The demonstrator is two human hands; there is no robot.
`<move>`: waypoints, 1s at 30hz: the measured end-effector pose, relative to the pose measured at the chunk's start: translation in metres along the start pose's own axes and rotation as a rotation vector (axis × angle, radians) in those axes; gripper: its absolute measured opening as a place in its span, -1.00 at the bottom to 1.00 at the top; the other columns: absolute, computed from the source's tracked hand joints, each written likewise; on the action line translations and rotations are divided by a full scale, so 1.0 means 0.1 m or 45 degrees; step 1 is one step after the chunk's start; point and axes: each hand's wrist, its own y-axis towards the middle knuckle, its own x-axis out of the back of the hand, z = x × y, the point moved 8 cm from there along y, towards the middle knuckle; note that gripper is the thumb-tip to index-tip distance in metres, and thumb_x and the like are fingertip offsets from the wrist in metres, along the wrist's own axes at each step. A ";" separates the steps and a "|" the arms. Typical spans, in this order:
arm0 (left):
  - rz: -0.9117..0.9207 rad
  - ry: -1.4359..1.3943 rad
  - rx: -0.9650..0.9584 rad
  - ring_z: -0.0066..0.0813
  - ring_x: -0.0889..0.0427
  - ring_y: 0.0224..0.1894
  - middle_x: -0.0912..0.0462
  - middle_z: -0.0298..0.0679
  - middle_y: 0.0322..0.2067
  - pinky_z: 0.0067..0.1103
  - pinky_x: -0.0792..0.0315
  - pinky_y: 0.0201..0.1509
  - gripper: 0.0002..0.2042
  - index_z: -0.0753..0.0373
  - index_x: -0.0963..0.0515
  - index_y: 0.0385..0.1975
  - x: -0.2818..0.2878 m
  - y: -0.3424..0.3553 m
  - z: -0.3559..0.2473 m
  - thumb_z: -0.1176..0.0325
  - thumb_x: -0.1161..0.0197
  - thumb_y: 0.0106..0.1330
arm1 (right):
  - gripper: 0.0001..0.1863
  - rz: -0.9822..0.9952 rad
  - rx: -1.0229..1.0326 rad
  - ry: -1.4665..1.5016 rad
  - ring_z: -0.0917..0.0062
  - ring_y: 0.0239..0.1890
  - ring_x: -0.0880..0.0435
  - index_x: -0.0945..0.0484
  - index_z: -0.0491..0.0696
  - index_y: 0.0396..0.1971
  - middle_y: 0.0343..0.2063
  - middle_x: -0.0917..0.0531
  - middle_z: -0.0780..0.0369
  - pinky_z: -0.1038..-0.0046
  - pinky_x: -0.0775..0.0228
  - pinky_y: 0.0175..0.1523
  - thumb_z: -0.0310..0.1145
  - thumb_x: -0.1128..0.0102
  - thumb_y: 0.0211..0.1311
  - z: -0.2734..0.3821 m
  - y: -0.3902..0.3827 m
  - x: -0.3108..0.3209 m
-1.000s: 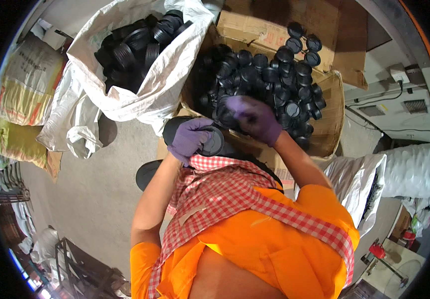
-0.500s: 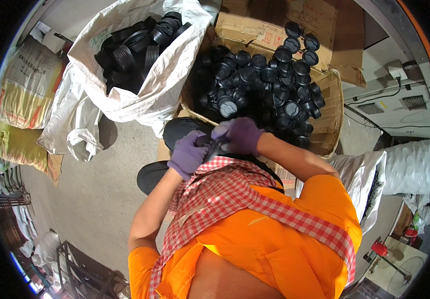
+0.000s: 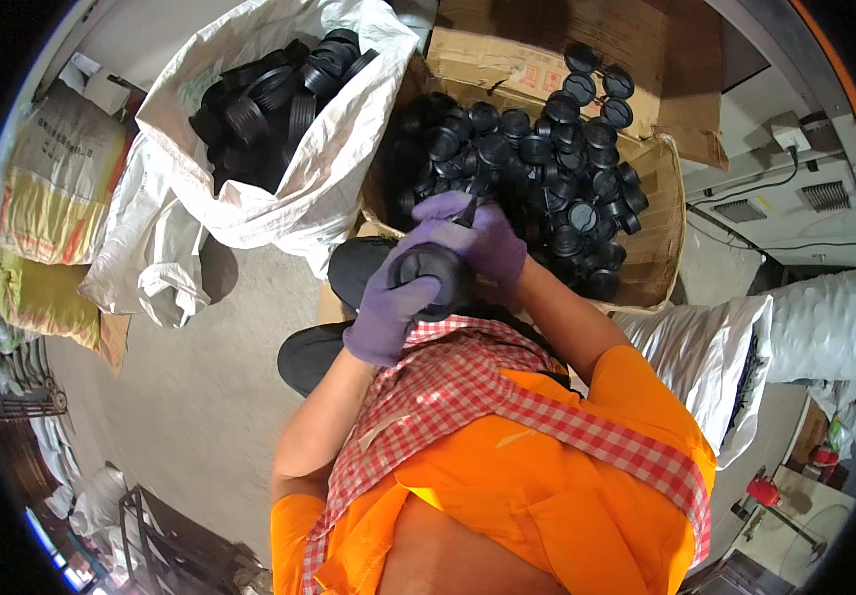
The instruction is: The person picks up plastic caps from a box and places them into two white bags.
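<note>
My left hand (image 3: pixel 383 317), in a purple glove, is closed round a black round plastic cap (image 3: pixel 430 273), with the thumb pressed on its near face. The cap is held above my lap, its round face tilted up. Against its far right side is my right hand (image 3: pixel 495 248), also gloved in purple, its fingers bent together. A small dark piece (image 3: pixel 467 211) sticks out between those fingers; its shape is mostly hidden. Just beyond both hands stands an open cardboard box (image 3: pixel 661 238) heaped with black round caps (image 3: pixel 547 164).
A white woven sack (image 3: pixel 349 149) of ribbed black rings (image 3: pixel 249 119) stands at the far left, beside the box. Full bags (image 3: pixel 56 178) are stacked at the left edge. More white sacks (image 3: pixel 706 347) stand on the right. A red-checked apron (image 3: pixel 428 382) covers my lap.
The left hand has turned and moved slightly right, bringing the round cap's face into view. The right hand has shifted a little up and now sits behind the cap.
</note>
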 end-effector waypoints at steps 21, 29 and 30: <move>-0.125 2.303 -1.009 0.03 -0.16 0.25 -0.18 0.03 0.22 -0.30 -0.05 0.30 -0.38 0.16 -0.33 0.15 -0.51 0.34 -1.14 0.41 -0.30 -0.01 | -0.73 -1.626 -0.981 -1.841 0.16 -0.24 -0.56 -0.52 -0.05 -0.31 -0.34 -0.60 0.07 0.26 -0.40 -0.12 -0.37 -0.25 -0.10 1.04 -3.27 3.91; 0.724 1.250 -1.312 -0.06 -0.49 -0.10 -0.53 -0.08 -0.21 -0.30 -0.38 0.00 -0.73 0.24 -0.52 -0.28 -1.30 -0.34 -1.11 0.46 -0.26 -0.06 | -0.08 -0.589 -2.488 -2.122 0.15 0.13 -0.36 -0.12 -0.09 0.23 0.24 -0.19 0.08 0.05 -0.25 0.09 0.34 0.09 0.04 0.98 -4.05 3.96; 0.781 1.237 -1.301 -0.07 -0.49 -0.11 -0.53 -0.09 -0.21 -0.31 -0.38 0.00 -0.73 0.24 -0.52 -0.28 -1.45 -0.48 -1.09 0.46 -0.26 -0.06 | -0.12 -0.551 -2.414 -2.134 0.16 0.13 -0.37 -0.15 -0.08 0.22 0.23 -0.22 0.09 0.08 -0.24 0.10 0.30 0.08 0.05 0.88 -4.09 4.08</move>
